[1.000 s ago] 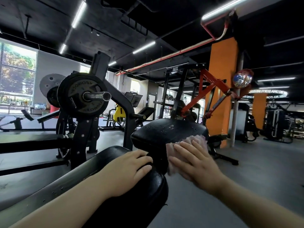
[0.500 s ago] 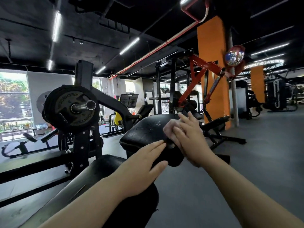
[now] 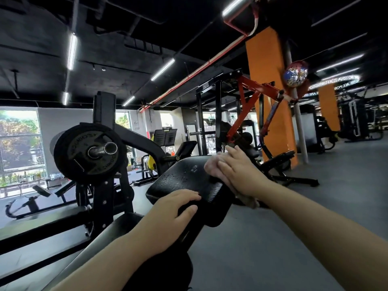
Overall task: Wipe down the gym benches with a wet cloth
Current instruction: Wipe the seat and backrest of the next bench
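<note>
A black weight machine (image 3: 105,164) stands at the left, a weight plate (image 3: 88,153) loaded on its steel bar. Behind the pad on the right rises an orange pillar (image 3: 270,91), with a red-framed machine (image 3: 252,106) in front of it. Nearer the camera sits the black bench pad (image 3: 184,181), its top beaded with water. The right hand (image 3: 237,171) lies flat, fingers straight, pressing a pale pink cloth (image 3: 212,166) against the pad's far right edge. The left hand (image 3: 174,208) rests on the pad's near edge, fingers lying relaxed over it. The two hands are apart.
</note>
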A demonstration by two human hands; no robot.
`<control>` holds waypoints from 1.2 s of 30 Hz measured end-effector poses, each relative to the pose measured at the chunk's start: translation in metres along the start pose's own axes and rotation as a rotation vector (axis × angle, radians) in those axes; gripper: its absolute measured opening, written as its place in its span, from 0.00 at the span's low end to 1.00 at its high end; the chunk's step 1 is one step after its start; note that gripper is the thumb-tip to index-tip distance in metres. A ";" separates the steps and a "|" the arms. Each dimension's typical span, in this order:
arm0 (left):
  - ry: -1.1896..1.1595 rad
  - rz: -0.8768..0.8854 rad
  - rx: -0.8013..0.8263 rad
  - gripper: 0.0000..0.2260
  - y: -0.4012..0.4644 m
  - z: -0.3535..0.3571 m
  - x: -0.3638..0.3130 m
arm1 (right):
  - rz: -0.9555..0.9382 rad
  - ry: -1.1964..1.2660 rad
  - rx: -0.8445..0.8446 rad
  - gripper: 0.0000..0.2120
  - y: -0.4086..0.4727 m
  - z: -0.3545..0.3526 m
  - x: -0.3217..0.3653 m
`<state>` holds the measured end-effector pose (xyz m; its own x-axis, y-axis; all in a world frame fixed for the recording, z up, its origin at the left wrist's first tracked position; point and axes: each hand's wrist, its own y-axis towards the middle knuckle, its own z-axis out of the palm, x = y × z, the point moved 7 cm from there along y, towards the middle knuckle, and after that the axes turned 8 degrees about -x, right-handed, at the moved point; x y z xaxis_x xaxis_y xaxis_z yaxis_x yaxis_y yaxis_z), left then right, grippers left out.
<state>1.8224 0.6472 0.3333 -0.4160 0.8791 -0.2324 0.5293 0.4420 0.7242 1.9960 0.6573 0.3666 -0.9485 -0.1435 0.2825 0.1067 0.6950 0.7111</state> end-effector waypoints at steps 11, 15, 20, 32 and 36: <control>0.276 0.121 0.233 0.23 0.064 0.053 -0.062 | 0.320 0.459 0.258 0.16 -0.001 -0.044 -0.030; 0.369 0.079 0.314 0.20 0.071 0.051 -0.049 | 0.411 0.621 0.335 0.22 -0.005 -0.040 -0.045; 0.364 0.083 0.334 0.21 0.087 0.048 -0.032 | 0.427 0.593 0.492 0.33 0.026 -0.039 -0.049; 0.296 0.031 0.406 0.21 0.119 0.049 0.041 | 0.418 0.426 0.759 0.39 0.091 0.006 -0.042; 0.313 0.010 0.404 0.21 0.123 0.045 0.060 | 0.406 0.396 0.824 0.39 0.105 0.022 -0.032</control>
<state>1.8960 0.7624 0.3789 -0.5785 0.8153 0.0232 0.7521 0.5222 0.4021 2.0309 0.7506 0.4184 -0.7025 0.0928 0.7057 0.0183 0.9935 -0.1124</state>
